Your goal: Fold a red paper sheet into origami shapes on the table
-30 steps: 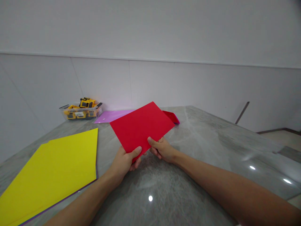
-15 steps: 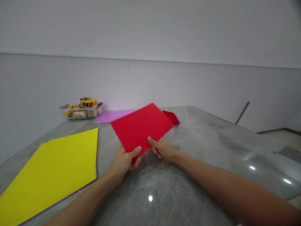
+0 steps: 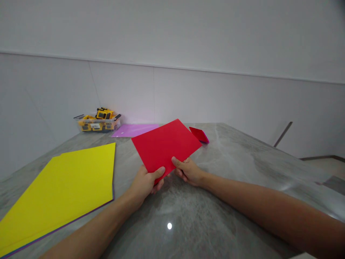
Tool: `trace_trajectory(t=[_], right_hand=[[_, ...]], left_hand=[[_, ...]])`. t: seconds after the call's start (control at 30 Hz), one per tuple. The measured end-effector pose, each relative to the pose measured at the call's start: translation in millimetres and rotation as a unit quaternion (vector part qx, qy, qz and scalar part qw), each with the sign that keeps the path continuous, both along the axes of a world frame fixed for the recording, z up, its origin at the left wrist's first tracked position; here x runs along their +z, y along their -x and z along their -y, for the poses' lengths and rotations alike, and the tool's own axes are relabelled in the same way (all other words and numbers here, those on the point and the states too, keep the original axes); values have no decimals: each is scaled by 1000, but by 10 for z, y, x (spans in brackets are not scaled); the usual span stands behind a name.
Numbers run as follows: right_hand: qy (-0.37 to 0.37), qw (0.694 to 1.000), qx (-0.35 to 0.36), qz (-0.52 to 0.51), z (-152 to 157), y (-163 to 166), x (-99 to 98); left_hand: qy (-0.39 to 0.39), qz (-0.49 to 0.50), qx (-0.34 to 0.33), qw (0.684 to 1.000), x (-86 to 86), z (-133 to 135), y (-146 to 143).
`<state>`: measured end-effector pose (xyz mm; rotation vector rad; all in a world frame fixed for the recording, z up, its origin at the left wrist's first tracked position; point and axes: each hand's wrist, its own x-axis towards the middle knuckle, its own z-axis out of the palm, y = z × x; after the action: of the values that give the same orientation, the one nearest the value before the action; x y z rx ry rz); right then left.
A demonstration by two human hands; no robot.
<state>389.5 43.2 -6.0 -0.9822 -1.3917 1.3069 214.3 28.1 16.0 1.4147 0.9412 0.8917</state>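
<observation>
A flat red sheet of paper or card is held up at a tilt above the table, gripped along its near edge. My left hand pinches its near corner, thumb on top and fingers underneath. My right hand holds the same edge a little further right, its thumb also on the red face. Whether it is one sheet or several pressed together, I cannot tell. To the left lies a stack of large sheets with a yellow one on top; blue and purple edges show below it.
Behind the red sheet, a purple sheet lies near the wall. Right of it is a small red folded-looking piece with a pink edge. A clear plastic box of yellow toy vehicles stands at the back left of the grey marbled table.
The view has turned slightly, so the scene sits a little further right and tilted. Both hands keep their hold on the red sheet, with hardly any other movement.
</observation>
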Motion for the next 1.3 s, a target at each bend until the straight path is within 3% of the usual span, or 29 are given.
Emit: trace_trajectory(t=[0.4, 0.83, 1.07, 1.2, 1.3], right_hand=[[-44, 998, -7, -38, -175, -128, 4], [-55, 988, -116, -81, -514, -577, 47], [-46, 970, -210, -114, -517, -984, 246], [29, 991, -122, -52, -365, -778, 195], [42, 991, -123, -34, -350, -588, 100]], left_hand=[[13, -8, 25, 1000, 114, 53, 23], [18, -6, 16, 1000, 142, 102, 48], [-3, 6, 58, 998, 135, 80, 91], [32, -16, 3, 999, 52, 41, 53], [103, -70, -77, 989, 163, 30, 97]])
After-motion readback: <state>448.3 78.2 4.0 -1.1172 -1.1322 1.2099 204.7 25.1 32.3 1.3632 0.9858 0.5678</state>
